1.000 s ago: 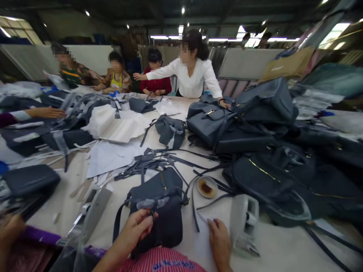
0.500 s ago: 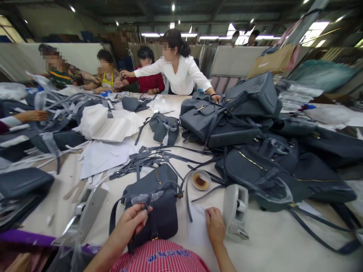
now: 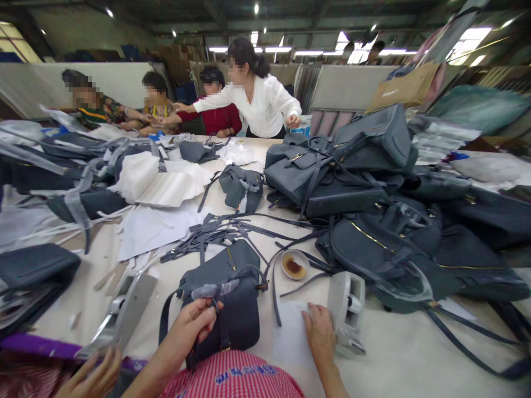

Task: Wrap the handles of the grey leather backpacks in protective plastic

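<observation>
Pinching a thin dark strap [image 3: 215, 307] at the front of a small dark bag [image 3: 244, 315].
Gripping it between thumb and fingertips of the left hand [image 3: 198, 321], with the bag on the near side of the counter [image 3: 398, 354], just before a red-and-white garment [image 3: 249, 389]; resting the right hand [image 3: 321, 334], loosely open, on white paper [image 3: 288, 331], just beside a grey tape dispenser [image 3: 337, 301], near a dish [image 3: 305, 259] of brown liquid.

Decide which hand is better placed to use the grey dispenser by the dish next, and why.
Probably the right hand: it lies beside the grey dispenser and appears to hold nothing. The left hand is farther off, pinching a strap at the dark bag.
</observation>
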Available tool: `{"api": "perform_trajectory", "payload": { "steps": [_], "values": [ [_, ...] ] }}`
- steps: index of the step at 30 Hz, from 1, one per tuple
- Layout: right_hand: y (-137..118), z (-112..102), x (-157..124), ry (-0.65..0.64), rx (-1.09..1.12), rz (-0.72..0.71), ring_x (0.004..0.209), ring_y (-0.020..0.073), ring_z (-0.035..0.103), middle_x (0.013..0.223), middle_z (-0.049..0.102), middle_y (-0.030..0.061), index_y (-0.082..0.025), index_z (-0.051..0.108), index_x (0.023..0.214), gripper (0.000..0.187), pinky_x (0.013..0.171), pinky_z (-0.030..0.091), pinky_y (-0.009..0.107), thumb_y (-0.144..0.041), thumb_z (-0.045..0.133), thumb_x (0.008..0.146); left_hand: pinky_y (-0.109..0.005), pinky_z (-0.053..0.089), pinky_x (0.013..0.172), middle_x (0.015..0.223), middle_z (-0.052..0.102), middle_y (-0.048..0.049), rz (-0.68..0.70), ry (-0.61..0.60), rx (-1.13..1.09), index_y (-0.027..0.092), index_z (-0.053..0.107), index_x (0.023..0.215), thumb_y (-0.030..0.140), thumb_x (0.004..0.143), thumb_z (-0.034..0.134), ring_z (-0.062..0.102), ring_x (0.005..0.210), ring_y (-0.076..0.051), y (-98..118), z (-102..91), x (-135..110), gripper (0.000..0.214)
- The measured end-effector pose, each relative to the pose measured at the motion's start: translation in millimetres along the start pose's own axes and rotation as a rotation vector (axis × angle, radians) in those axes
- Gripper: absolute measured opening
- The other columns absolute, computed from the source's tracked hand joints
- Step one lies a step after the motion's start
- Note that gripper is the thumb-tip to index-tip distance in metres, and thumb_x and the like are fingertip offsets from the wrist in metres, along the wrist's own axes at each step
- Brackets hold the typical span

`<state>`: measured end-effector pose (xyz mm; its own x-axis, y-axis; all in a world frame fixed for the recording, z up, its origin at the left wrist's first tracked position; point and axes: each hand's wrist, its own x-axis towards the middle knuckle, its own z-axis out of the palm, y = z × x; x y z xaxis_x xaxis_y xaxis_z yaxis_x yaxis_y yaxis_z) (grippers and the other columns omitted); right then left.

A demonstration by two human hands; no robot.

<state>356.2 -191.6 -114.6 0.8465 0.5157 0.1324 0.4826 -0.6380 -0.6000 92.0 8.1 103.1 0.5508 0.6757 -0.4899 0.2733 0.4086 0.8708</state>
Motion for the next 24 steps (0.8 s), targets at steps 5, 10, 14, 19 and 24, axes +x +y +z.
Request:
{"api": "perform_trajectory", "payload": {
  "steps": [5, 10, 14, 19, 24],
  "values": [
    [-6.3, -4.5, 0.7, -0.071, 0.048, 0.027, 0.089, 0.0282, 0.059, 0.09, 0.063, 0.0106, -0.022, 0.062, 0.077, 0.024, 0.084, 0.044, 0.039, -0.038, 0.043, 0.081, -0.022, 0.018, 0.045, 0.05, 0.047, 0.007, 0.0, -0.013, -0.004, 0.011, 0.062, 0.081, 0.06, 0.06, 0.074, 0.034, 0.042, -0.005, -1.0, -0.7, 2.8, 0.054],
    [-8.2, -12.9, 2.8, -0.11, 0.16, 0.144, 0.087, 0.0294, 0.065, 0.094, 0.07, 0.0123, -0.018, 0.061, 0.1, 0.04, 0.079, 0.048, 0.04, -0.048, 0.042, 0.081, -0.022, 0.017, 0.046, 0.05, 0.046, 0.0076, -0.014, 0.003, -0.004, 0.012, 0.06, 0.081, 0.061, 0.059, 0.073, 0.033, 0.042, -0.005, -1.8, -1.4, 2.3, 0.056],
    [0.7, -18.1, 8.7, -0.128, 0.233, 0.293, 0.077, 0.031, 0.068, 0.079, 0.074, 0.0112, -0.013, 0.064, 0.108, 0.058, 0.072, 0.05, 0.04, -0.057, 0.047, 0.075, -0.022, 0.016, 0.046, 0.05, 0.046, 0.0075, -0.024, -0.005, 0.0, 0.012, 0.06, 0.081, 0.062, 0.059, 0.073, 0.033, 0.042, -0.005, -2.3, -1.4, 3.8, 0.056],
    [5.1, -22.2, 5.4, -0.185, 0.332, 0.35, 0.07, 0.0272, 0.066, 0.069, 0.074, 0.0057, -0.019, 0.072, 0.074, 0.047, 0.063, 0.051, 0.034, -0.063, 0.055, 0.067, -0.022, 0.018, 0.046, 0.049, 0.046, 0.0078, -0.039, -0.003, 0.006, 0.012, 0.059, 0.08, 0.063, 0.058, 0.073, 0.034, 0.042, -0.005, -1.9, -0.8, 4.3, 0.057],
    [-1.7, -23.1, -7.7, -0.211, 0.395, 0.372, 0.057, 0.0202, 0.058, 0.057, 0.063, -0.0008, -0.021, 0.066, 0.066, 0.043, 0.053, 0.047, 0.029, -0.062, 0.053, 0.071, -0.022, 0.019, 0.047, 0.049, 0.046, 0.0076, -0.023, -0.007, 0.015, 0.012, 0.06, 0.08, 0.062, 0.058, 0.072, 0.034, 0.042, -0.006, -2.1, -1.1, 4.6, 0.056]
  ]
}}
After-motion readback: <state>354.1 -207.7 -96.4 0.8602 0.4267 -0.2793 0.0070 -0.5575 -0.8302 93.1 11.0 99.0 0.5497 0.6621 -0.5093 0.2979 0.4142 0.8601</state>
